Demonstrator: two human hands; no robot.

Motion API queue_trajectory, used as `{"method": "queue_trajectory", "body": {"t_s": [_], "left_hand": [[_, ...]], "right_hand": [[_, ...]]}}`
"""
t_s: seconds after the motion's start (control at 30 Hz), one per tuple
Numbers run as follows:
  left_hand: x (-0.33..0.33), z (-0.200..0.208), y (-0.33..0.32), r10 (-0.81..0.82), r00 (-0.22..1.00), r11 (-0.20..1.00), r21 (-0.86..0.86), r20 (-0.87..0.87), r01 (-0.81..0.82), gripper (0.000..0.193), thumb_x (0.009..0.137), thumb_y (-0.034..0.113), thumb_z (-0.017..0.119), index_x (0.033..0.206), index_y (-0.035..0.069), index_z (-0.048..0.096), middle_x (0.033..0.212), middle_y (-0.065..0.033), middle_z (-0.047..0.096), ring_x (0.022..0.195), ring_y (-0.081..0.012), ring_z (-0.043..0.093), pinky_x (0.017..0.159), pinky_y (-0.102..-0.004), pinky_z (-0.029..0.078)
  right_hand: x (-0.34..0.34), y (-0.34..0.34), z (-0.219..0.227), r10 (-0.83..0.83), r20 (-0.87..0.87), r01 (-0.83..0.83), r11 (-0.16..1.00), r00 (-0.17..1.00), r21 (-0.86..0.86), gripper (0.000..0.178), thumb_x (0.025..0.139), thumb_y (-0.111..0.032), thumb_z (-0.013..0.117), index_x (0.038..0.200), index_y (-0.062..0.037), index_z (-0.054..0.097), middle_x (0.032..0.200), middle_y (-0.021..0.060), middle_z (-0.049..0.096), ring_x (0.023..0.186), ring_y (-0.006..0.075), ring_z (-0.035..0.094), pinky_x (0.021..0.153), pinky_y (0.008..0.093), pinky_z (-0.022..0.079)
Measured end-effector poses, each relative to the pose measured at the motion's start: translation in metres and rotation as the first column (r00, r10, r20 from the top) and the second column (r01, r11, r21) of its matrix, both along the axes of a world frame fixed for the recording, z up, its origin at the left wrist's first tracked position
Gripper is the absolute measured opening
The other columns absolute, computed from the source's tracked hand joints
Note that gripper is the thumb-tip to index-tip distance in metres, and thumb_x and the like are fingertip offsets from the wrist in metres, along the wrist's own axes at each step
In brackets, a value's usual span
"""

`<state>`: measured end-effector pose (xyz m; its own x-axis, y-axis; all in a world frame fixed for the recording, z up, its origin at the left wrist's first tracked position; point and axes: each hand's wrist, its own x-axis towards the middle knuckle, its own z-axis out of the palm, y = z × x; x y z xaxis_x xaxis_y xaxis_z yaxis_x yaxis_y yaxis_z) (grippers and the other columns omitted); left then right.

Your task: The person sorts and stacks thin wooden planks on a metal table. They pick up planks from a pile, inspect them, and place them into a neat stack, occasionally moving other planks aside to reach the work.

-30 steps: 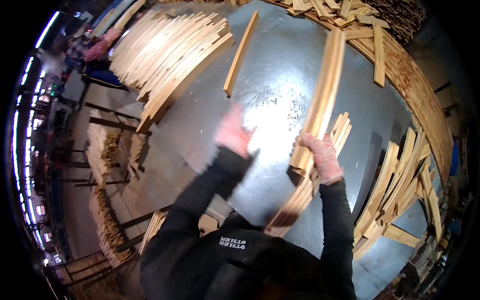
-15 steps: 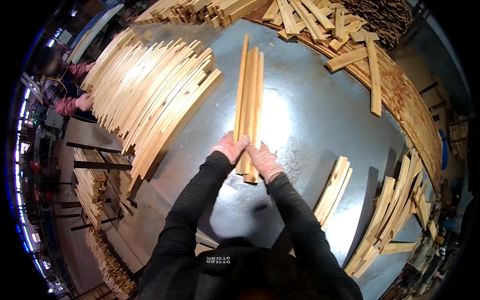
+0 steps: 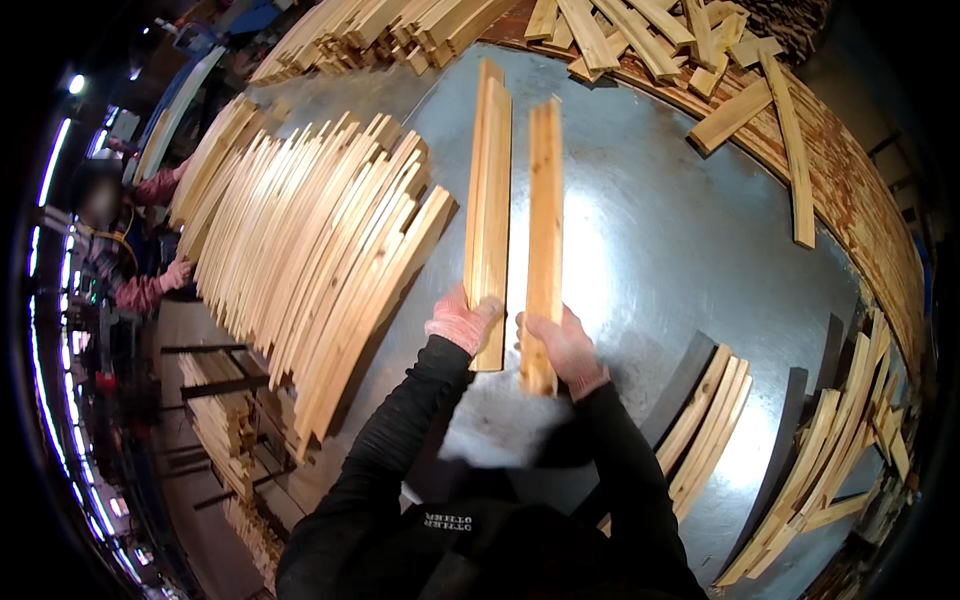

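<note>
My left hand [image 3: 466, 320], in a pinkish glove, grips the near end of wooden strips [image 3: 489, 220] that lie side by side and point away from me. Closed round the near end of a separate wooden strip [image 3: 545, 230] is my right hand [image 3: 566, 345], gloved the same way. That strip has small knots and its far end looks smeared by motion. A gap shows between the two hands' loads, which are roughly parallel above the grey metal tabletop [image 3: 630, 210]. The palms and some fingers are hidden by the wood.
A broad row of strips [image 3: 320, 220] covers the table's left side, where a co-worker's gloved hand [image 3: 176, 274] rests near it. Short strips [image 3: 705, 430] lie to my right, beside a larger stack [image 3: 815, 450]. Loose boards [image 3: 735, 115] cross the worn wooden edge [image 3: 860, 200] at far right.
The strips held together in both hands have come apart. My right hand has moved right with one strip, while the left keeps the others. The whole view has shifted slightly.
</note>
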<state>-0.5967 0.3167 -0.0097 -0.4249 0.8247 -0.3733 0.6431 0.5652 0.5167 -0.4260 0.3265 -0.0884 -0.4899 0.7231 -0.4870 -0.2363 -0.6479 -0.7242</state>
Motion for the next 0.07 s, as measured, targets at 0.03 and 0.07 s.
{"method": "queue_trajectory", "body": {"t_s": [0.03,0.07], "left_hand": [[-0.0069,-0.0093,0.0173,0.014,0.978,0.986,0.158,0.209,-0.048,0.040,0.077,0.028,0.075,0.107,0.002,0.066,0.105,-0.0170,0.070,0.092,-0.0240,0.067,0.084,-0.0371,0.052],[-0.0110,-0.0152,0.0267,-0.004,0.974,0.988,0.154,0.226,-0.032,0.040,0.077,0.028,0.075,0.107,0.002,0.066,0.105,-0.0170,0.070,0.092,-0.0240,0.067,0.084,-0.0371,0.052]], "right_hand": [[0.0073,-0.0012,0.0024,-0.023,-0.103,0.023,1.000,0.994,-0.001,0.059,0.084,-0.028,0.071,0.134,-0.0090,0.046,0.110,0.0125,0.065,0.099,0.0285,0.062,0.088,0.0385,0.050],[0.0135,-0.0010,0.0031,-0.047,-0.204,0.047,0.999,0.978,-0.003,0.069,0.083,-0.028,0.072,0.143,-0.0144,0.040,0.112,0.0120,0.065,0.102,0.0327,0.062,0.091,0.0409,0.049]]}}
